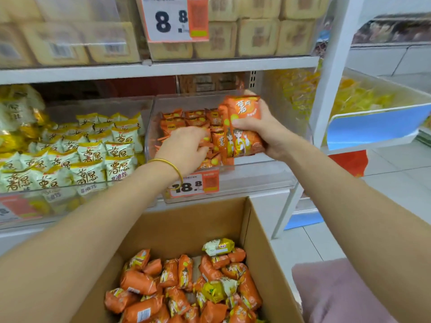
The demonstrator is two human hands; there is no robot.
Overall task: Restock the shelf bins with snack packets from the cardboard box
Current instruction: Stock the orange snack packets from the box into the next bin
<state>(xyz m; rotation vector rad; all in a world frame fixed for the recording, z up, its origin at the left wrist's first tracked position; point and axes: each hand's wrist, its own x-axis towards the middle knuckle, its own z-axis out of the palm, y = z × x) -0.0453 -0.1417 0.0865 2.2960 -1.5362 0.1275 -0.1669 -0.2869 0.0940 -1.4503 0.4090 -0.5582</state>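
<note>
My right hand clutches stacked orange packets at three o'clock in the bin; I cannot tell my left hand's grip, and a loosened squeeze could spill them.

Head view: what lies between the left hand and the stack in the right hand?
In the head view, orange packets standing in the clear bin fill the gap from left hand to the stack held by the right hand.

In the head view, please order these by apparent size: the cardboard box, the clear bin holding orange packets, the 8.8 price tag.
1. cardboard box, largest, though nearest the camera
2. clear bin
3. 8.8 price tag, smallest
</note>
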